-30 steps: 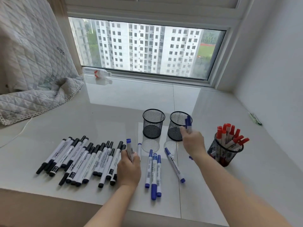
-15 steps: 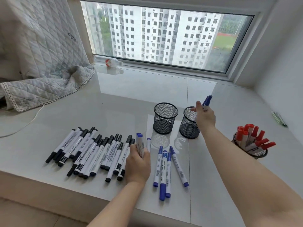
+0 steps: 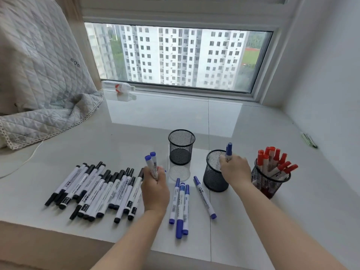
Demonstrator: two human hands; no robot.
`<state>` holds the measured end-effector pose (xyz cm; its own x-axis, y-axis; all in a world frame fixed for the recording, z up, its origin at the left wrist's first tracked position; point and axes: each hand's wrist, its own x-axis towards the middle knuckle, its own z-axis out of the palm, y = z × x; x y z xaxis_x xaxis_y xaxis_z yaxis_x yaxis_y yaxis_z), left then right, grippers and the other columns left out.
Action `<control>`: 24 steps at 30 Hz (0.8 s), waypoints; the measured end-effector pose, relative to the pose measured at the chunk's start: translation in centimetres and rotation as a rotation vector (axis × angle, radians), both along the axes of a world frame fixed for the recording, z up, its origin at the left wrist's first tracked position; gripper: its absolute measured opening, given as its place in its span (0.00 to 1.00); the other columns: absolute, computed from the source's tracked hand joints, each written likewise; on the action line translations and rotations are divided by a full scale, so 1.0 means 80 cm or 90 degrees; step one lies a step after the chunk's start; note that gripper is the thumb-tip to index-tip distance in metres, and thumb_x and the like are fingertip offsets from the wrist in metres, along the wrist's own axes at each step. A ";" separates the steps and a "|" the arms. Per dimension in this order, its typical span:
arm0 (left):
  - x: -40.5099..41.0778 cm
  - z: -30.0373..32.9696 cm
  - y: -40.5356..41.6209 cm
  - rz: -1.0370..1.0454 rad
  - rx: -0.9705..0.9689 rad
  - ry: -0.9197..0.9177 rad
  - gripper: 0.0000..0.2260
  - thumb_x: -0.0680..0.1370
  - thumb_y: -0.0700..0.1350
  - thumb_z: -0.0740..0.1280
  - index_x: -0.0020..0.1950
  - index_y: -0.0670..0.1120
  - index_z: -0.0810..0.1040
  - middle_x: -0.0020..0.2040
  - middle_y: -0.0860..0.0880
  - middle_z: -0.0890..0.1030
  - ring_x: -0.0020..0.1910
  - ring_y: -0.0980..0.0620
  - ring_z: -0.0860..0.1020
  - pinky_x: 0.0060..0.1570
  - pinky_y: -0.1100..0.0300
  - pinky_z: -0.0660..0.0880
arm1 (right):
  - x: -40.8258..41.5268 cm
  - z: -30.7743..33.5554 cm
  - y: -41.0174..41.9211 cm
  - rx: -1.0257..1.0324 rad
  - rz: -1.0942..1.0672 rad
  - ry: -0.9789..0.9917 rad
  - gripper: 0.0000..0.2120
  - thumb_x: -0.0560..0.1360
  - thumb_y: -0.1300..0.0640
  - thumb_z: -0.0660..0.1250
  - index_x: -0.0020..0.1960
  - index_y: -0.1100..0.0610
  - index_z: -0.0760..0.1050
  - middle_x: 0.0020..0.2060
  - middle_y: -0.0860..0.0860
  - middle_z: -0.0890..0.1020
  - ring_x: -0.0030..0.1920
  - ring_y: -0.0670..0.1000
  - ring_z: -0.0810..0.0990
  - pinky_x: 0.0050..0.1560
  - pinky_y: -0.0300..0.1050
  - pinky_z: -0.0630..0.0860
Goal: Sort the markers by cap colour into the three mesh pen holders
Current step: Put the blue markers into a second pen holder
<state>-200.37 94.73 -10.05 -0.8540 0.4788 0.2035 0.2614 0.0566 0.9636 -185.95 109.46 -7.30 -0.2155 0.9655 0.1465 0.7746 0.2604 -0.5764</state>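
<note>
My right hand (image 3: 235, 171) grips blue-capped markers (image 3: 228, 152) upright over the middle mesh holder (image 3: 213, 176). My left hand (image 3: 155, 189) holds two blue-capped markers (image 3: 151, 165) with caps up, just left of the empty left holder (image 3: 181, 147). Several blue-capped markers (image 3: 181, 203) lie on the sill between my arms. A row of several black-capped markers (image 3: 97, 190) lies to the left. The right holder (image 3: 269, 182) is filled with several red-capped markers (image 3: 272, 160).
The white tiled sill (image 3: 243, 133) runs back to the window. A quilted cover (image 3: 39, 94) drapes at the left, with a thin white cord (image 3: 23, 162) beside it. A plastic bottle (image 3: 118, 87) lies by the window frame. Green pens (image 3: 309, 140) lie near the right wall.
My right hand has come down with its blue markers over the middle holder. My left hand has lifted its two blue markers a little higher. The camera view has shifted.
</note>
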 end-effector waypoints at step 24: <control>0.125 0.042 0.121 -0.303 0.009 -0.300 0.16 0.77 0.57 0.61 0.36 0.46 0.70 0.30 0.51 0.69 0.29 0.53 0.66 0.34 0.59 0.65 | 0.072 -0.015 -0.054 0.032 -0.074 0.344 0.04 0.76 0.57 0.61 0.43 0.56 0.70 0.36 0.49 0.74 0.39 0.51 0.73 0.37 0.42 0.68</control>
